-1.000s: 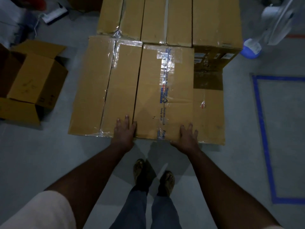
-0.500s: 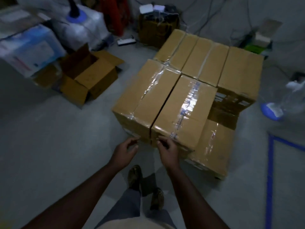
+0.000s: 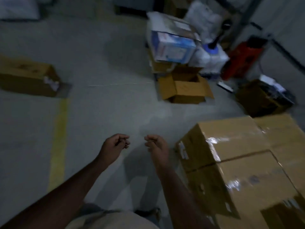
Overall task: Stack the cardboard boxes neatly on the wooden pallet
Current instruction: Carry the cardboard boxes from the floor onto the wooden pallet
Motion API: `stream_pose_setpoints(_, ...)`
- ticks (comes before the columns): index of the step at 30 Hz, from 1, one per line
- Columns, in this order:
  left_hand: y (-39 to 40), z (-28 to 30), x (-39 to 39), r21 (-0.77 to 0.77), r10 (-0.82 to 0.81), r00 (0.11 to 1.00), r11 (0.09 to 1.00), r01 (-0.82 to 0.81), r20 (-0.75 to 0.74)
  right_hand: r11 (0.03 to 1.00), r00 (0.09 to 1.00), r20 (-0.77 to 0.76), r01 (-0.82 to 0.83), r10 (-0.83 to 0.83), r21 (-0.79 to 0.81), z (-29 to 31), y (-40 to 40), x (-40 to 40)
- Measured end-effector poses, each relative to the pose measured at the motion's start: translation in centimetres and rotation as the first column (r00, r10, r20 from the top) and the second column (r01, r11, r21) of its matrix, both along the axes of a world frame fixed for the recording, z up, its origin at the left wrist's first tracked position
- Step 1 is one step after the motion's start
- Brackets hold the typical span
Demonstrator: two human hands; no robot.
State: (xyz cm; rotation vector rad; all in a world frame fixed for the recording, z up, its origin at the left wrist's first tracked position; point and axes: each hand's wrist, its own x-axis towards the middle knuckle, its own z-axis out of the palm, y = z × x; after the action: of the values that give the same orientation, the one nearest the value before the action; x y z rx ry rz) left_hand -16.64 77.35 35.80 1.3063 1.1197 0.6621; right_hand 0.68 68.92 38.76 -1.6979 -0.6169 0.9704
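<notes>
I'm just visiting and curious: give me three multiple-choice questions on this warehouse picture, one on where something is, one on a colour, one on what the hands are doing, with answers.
1. Where is the stack of taped boxes relative to the person?
A. On their right
B. On their left
C. Behind the open carton

2. What colour is the floor stripe on the left?
A. Red
B. Yellow
C. White

3. What are the two hands doing?
A. Gripping a box
B. Pressing on tape
C. Holding nothing, fingers loosely curled

Answers:
1 A, the stack fills the lower right.
2 B, the stripe is yellow.
3 C, the left hand and right hand hang over bare floor, apart from the boxes.
</notes>
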Motion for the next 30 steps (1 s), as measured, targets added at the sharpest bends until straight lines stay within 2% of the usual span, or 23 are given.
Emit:
stream_pose_setpoints(7,7.5,0.8,-23.8,-0.014,0.330,0.943,0.944,-0.331,-0.039,0.960,0.948,-0.175,-0.275,0.264,-0.041,-0.2,12.5,-23.1)
stream_pose_setpoints(12,13.6,2.2,-35.1,-0.033,0.468,0.882,0.882,-0.470,-0.047,0.907,0.898,-0.165,-0.419,0.407,-0.041,0.6,21.0,-33.5)
stream_pose_setpoints(21,29.6,0.4,-46.7,-0.015,0.596,0.802,0.802,-0.597,-0.031,0.829,0.823,-0.179,-0.556,0.539,-0.057,-2.7,40.1,-45.6)
stream_pose_setpoints(26,42.2,-1.4,-51.9,-0.028,0.654,0.751,0.752,-0.658,-0.085,0.858,0.849,-0.219,-0.507,0.481,-0.084,-5.5,55.0,-51.0)
stream_pose_setpoints(30,52.4,-1.2,-54.6,-0.011,0.667,0.738,0.741,-0.671,-0.103,0.819,0.821,-0.232,-0.558,0.522,-0.131,-4.5,67.3,-54.7)
